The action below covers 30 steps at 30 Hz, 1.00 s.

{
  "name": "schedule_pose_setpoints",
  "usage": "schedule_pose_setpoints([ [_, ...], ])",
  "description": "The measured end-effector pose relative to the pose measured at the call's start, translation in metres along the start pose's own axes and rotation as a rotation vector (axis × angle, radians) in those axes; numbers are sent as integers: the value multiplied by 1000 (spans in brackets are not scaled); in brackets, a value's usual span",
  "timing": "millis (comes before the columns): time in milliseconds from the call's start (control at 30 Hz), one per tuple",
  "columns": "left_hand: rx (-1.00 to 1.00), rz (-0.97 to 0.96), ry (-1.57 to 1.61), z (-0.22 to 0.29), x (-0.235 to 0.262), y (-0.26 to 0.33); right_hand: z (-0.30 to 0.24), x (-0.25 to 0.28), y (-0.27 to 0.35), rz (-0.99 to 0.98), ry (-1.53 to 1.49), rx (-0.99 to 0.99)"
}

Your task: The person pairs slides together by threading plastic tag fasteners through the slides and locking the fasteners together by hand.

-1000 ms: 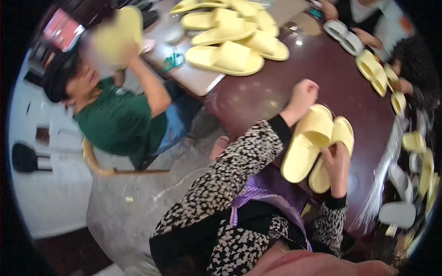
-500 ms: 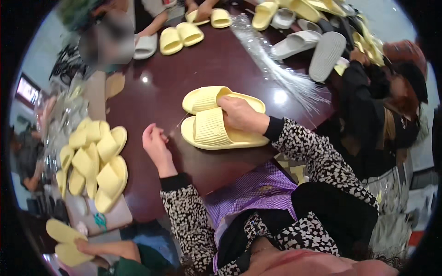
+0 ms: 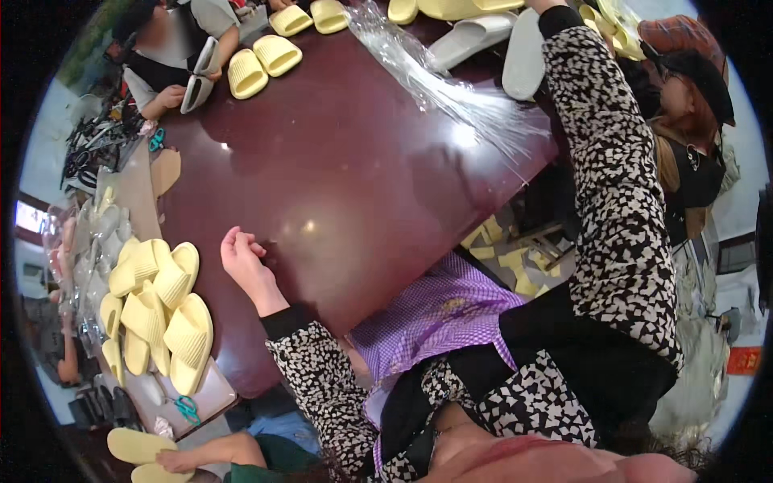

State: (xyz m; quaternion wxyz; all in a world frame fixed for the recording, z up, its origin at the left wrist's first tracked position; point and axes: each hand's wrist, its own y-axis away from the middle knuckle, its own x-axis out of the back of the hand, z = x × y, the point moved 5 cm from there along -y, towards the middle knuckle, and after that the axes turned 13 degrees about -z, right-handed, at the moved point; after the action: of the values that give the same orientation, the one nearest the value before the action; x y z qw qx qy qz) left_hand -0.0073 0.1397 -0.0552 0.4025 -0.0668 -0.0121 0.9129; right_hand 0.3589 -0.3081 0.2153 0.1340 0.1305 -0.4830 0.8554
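My left hand [image 3: 245, 259] hovers by the table's left side, fingers loosely curled, with nothing in it. My right arm stretches far forward along the right, and my right hand [image 3: 549, 3] is mostly cut off by the upper edge, so its fingers are hidden. It is nearest a grey slipper [image 3: 523, 60] standing sole-out, beside another grey slipper [image 3: 471, 40] and some yellow slippers [image 3: 447, 8] at the far edge. Beside these lies a bundle of clear plastic strands [image 3: 483, 121].
A dark red table [image 3: 322, 177] lies in front of me. A heap of yellow slippers [image 3: 189, 342] sits at left, near teal scissors [image 3: 187, 409]. Across the table a person holds grey slippers [image 3: 197, 92] behind a yellow pair [image 3: 248, 74]. Another person's hand [image 3: 173, 460] holds yellow slippers at lower left.
The yellow slipper pair that my right hand held has left the table's middle. My right arm has swung out to the far right. My left hand has shifted slightly left.
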Motion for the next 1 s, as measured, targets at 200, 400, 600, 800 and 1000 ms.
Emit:
schedule_pose_setpoints([
  [200, 5, -51, 11, -8, -13, -5, -17, -15, 84, -408, -1037, 75],
  [400, 18, -84, 3, -8, -11, -2, -81, -18, 195, -1106, -1387, -128],
  [600, 29, -59, 31, -8, -11, 6, -126, 11, 209, -948, -1289, -81],
  [800, 23, -81, 36, -10, -22, 3, -133, 7, 209, -804, -981, 60],
  [1000, 2, -78, 30, 1, -29, -9, -150, -6, 179, -762, -1007, 75],
])
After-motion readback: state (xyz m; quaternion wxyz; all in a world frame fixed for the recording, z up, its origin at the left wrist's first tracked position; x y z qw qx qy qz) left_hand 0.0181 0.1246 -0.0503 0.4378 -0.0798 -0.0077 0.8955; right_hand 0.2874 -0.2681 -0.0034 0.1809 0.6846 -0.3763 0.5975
